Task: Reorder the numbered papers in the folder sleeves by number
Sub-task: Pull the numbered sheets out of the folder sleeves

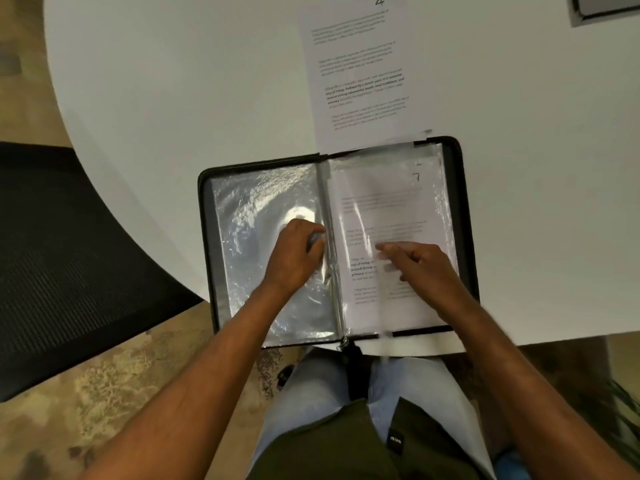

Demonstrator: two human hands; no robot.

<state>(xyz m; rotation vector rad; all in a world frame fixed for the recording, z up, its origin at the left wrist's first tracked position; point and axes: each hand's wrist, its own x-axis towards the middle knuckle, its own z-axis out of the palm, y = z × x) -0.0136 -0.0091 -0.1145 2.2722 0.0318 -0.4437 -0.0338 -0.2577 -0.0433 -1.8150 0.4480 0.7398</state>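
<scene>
Black zip folder [465, 216] lies open at the worktop's near edge [242, 81], overhanging it slightly toward the person's lap.

Left hand [294, 256], fingers curled, grips the clear sleeve edge [329, 271] at the spine. Right hand [420, 261] lies loose and flat on the right sleeve, fingers extended and blurred, grasping nothing.

Under that sleeve: printed sheet marked "7" [388, 209]. Loose sheet marked "4" [360, 71] lies just beyond the folder's far edge; body text too small to read.

Handling, as judged: sleeves thin, glossy, slippery, prone to crinkle; paper light and limp. Best taken by the open top edge, slid out flat.
</scene>
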